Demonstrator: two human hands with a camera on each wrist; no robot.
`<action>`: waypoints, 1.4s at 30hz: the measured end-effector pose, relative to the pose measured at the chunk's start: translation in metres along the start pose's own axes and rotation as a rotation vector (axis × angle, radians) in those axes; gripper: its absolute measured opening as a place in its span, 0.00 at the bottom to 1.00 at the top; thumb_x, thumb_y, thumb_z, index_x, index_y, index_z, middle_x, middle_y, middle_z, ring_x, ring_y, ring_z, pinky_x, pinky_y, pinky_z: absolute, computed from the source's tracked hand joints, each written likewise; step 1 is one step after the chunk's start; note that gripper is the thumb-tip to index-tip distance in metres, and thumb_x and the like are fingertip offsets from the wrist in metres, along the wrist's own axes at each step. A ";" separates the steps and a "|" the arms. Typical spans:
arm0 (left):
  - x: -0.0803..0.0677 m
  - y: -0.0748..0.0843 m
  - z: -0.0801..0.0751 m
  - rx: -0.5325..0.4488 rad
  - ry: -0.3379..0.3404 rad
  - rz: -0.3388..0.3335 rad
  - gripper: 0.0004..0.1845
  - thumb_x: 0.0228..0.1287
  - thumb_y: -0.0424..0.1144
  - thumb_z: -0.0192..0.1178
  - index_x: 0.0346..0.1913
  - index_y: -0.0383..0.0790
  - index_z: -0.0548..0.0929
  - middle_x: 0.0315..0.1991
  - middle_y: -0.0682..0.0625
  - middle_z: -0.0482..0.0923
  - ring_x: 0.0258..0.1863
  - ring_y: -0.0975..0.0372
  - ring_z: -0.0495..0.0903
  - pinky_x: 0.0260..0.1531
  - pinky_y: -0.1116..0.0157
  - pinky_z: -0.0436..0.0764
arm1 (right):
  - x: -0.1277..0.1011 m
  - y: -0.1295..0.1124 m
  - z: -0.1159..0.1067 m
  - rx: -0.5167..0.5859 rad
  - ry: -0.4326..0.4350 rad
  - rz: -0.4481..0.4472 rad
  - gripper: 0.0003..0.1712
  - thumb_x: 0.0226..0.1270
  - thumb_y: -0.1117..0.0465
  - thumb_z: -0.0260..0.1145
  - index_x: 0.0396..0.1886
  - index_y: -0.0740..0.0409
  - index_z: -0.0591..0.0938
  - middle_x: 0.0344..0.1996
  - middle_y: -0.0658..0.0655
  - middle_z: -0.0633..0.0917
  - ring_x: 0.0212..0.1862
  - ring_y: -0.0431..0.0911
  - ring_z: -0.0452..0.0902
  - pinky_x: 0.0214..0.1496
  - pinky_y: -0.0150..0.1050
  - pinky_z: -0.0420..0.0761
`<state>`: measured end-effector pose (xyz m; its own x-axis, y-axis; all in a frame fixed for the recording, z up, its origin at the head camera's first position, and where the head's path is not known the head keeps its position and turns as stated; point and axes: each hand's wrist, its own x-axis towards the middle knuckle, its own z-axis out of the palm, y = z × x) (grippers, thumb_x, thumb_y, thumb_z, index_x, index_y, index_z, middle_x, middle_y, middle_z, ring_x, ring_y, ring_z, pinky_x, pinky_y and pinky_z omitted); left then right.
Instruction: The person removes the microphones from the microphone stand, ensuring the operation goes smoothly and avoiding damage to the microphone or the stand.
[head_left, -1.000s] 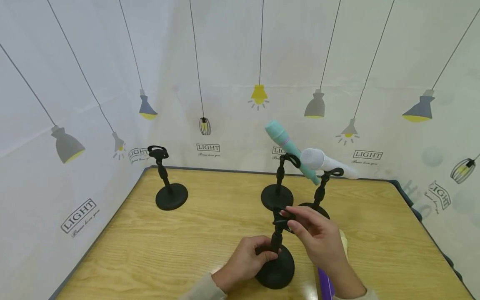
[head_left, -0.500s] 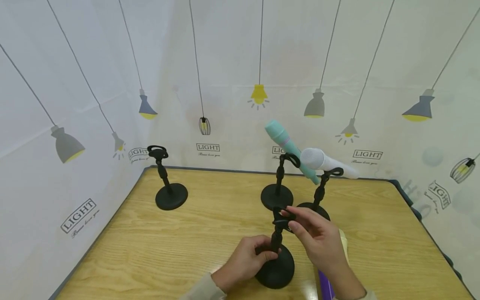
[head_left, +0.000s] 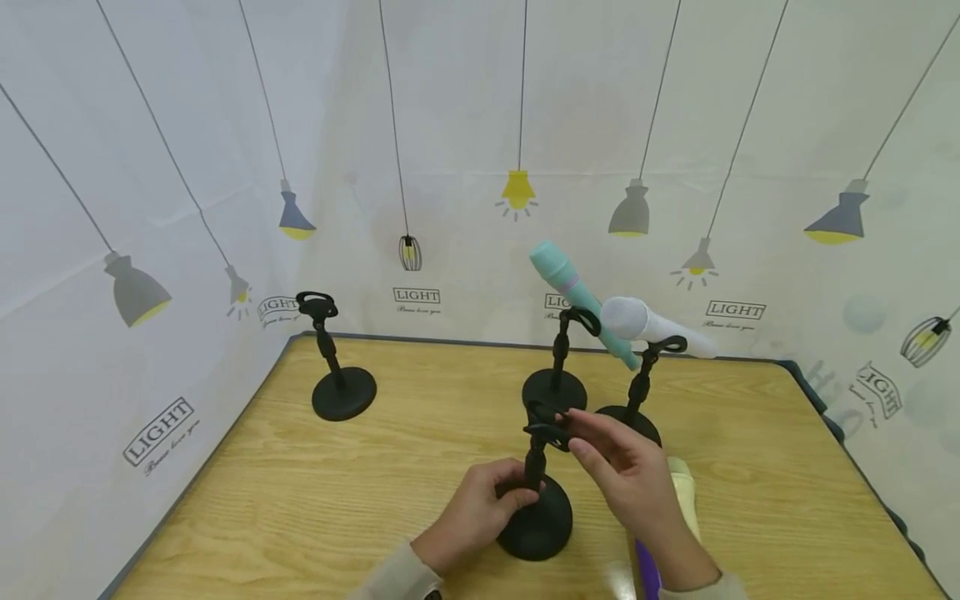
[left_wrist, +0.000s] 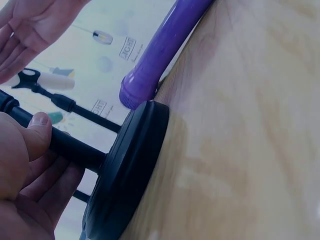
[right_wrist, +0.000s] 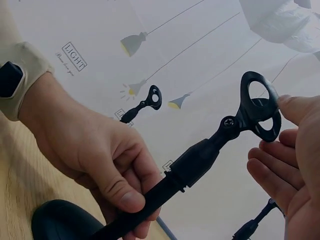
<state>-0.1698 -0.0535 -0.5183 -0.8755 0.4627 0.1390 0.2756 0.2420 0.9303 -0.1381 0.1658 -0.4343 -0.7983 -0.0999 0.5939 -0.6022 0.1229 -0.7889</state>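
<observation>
A black desktop microphone stand with a round base is between both hands, near the middle front of the table. Its stem is gripped by my left hand, the thumb on one side and the fingers behind. At the top, my right hand has thumb and forefinger on the stand's ring-shaped clip, which holds no microphone. In the left wrist view a purple microphone lies beyond the base; the right forearm partly covers it in the head view.
Behind stand two more stands, one bearing a teal microphone, the other a white microphone. Another stand with a bare clip is at the back left. A pale yellow object lies beside my right wrist. Printed curtains surround the wooden table.
Both hands have shifted a little left and away from me, and the held stand has moved with them. The other stands and microphones stay where they were.
</observation>
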 end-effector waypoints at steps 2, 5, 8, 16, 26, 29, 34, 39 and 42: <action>0.001 -0.001 -0.004 0.007 0.009 -0.011 0.10 0.75 0.35 0.69 0.55 0.42 0.90 0.51 0.52 0.93 0.54 0.67 0.88 0.58 0.69 0.85 | 0.001 0.003 0.002 -0.034 0.000 0.022 0.19 0.73 0.78 0.66 0.62 0.70 0.84 0.56 0.55 0.92 0.55 0.32 0.89 0.52 0.29 0.89; 0.002 -0.003 -0.009 0.022 0.029 -0.016 0.10 0.75 0.36 0.68 0.54 0.43 0.90 0.50 0.54 0.93 0.54 0.65 0.89 0.58 0.68 0.85 | 0.003 0.007 0.005 -0.062 -0.013 0.066 0.18 0.76 0.74 0.67 0.63 0.66 0.85 0.56 0.63 0.91 0.55 0.32 0.89 0.53 0.30 0.89; 0.003 -0.006 -0.013 0.039 0.046 -0.006 0.09 0.75 0.36 0.68 0.54 0.42 0.90 0.49 0.54 0.93 0.53 0.63 0.90 0.58 0.68 0.86 | 0.005 0.013 0.009 -0.072 -0.033 0.103 0.17 0.78 0.72 0.66 0.63 0.65 0.85 0.56 0.66 0.90 0.54 0.31 0.88 0.53 0.29 0.88; 0.007 -0.013 -0.029 0.066 0.073 -0.035 0.10 0.77 0.38 0.67 0.55 0.42 0.89 0.49 0.53 0.93 0.54 0.61 0.89 0.58 0.63 0.87 | 0.012 0.024 0.019 -0.037 -0.069 0.073 0.16 0.78 0.73 0.65 0.61 0.69 0.85 0.55 0.72 0.89 0.54 0.29 0.87 0.55 0.27 0.86; 0.019 -0.023 -0.055 0.090 0.156 -0.062 0.09 0.79 0.38 0.66 0.56 0.45 0.89 0.49 0.54 0.92 0.53 0.61 0.89 0.58 0.57 0.88 | 0.029 0.030 0.040 -0.079 -0.171 0.163 0.17 0.78 0.66 0.70 0.62 0.64 0.86 0.56 0.62 0.92 0.58 0.51 0.90 0.61 0.32 0.86; 0.023 -0.027 -0.064 0.107 0.197 -0.066 0.08 0.78 0.38 0.66 0.54 0.47 0.89 0.48 0.54 0.92 0.51 0.61 0.89 0.57 0.57 0.88 | 0.035 0.035 0.048 -0.095 -0.189 0.200 0.18 0.78 0.63 0.70 0.63 0.62 0.86 0.58 0.61 0.91 0.60 0.55 0.90 0.63 0.37 0.87; 0.029 -0.033 -0.079 0.126 0.278 -0.072 0.07 0.78 0.38 0.67 0.53 0.46 0.89 0.48 0.52 0.92 0.50 0.59 0.90 0.55 0.55 0.89 | 0.043 0.047 0.061 -0.106 -0.194 0.238 0.19 0.78 0.62 0.70 0.63 0.63 0.86 0.57 0.61 0.91 0.60 0.56 0.89 0.64 0.46 0.87; 0.033 -0.036 -0.092 0.157 0.333 -0.091 0.09 0.77 0.38 0.67 0.54 0.43 0.90 0.48 0.50 0.92 0.51 0.57 0.90 0.57 0.52 0.89 | 0.050 0.055 0.074 -0.096 -0.190 0.314 0.19 0.78 0.62 0.71 0.64 0.60 0.86 0.57 0.59 0.92 0.61 0.53 0.89 0.64 0.46 0.87; 0.036 -0.039 -0.100 0.171 0.357 -0.095 0.10 0.78 0.38 0.67 0.56 0.40 0.89 0.50 0.49 0.92 0.52 0.56 0.90 0.58 0.51 0.89 | 0.053 0.057 0.081 -0.110 -0.185 0.329 0.18 0.77 0.62 0.72 0.63 0.58 0.87 0.57 0.58 0.92 0.60 0.53 0.89 0.64 0.46 0.88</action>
<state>-0.2514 -0.1318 -0.5155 -0.9747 0.1139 0.1922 0.2226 0.4218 0.8789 -0.2146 0.0874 -0.4603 -0.9404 -0.2127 0.2654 -0.3191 0.2821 -0.9047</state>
